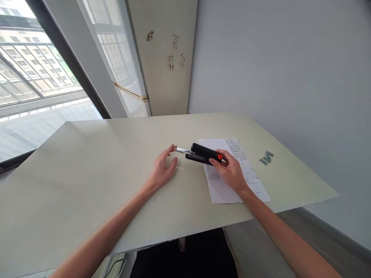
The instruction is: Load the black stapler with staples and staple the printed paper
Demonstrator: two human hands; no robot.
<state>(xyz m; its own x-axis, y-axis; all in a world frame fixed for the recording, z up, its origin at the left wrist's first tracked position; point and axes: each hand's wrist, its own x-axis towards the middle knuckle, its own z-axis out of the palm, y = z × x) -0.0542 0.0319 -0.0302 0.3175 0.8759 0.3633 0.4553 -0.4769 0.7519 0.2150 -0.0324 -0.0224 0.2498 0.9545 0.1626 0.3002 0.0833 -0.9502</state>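
A black stapler (202, 153) with an orange end lies over the left edge of a sheet of printed paper (232, 181) on a pale table (116, 173). My right hand (231, 172) grips the stapler's orange rear end. A silver metal tray sticks out of the stapler's front toward the left. My left hand (164, 168) rests on the table with its fingers curled, and the fingertips touch the tip of that silver tray (182, 150).
A small grey printed mark (266, 158) sits on the table to the right of the paper. A grey wall runs along the right and back. A large window and a pale door panel stand behind the table's far left edge.
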